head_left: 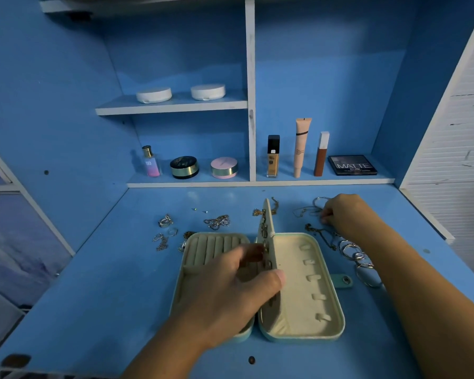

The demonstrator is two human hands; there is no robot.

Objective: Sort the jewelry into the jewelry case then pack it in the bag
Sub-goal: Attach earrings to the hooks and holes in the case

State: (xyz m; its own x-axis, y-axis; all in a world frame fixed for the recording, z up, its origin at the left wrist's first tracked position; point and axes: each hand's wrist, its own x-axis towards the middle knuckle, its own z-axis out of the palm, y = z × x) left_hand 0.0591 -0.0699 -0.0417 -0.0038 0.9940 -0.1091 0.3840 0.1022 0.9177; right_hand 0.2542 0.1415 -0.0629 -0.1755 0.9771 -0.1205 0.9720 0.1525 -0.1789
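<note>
A mint jewelry case lies open on the blue desk, cream inside. Its middle flap stands upright with earrings hung on it, and my left hand holds that flap between thumb and fingers. The left half has ring rolls; the right half has small strap tabs. My right hand is at the back right, pinching a thin chain on the desk. Loose rings, chains and bangles lie around the case. No bag is in view.
Low shelf behind the desk carries a perfume bottle, two round compacts, foundation bottles and tubes, and an eyeshadow palette. Two white compacts sit on the upper shelf. A white slatted panel bounds the right side.
</note>
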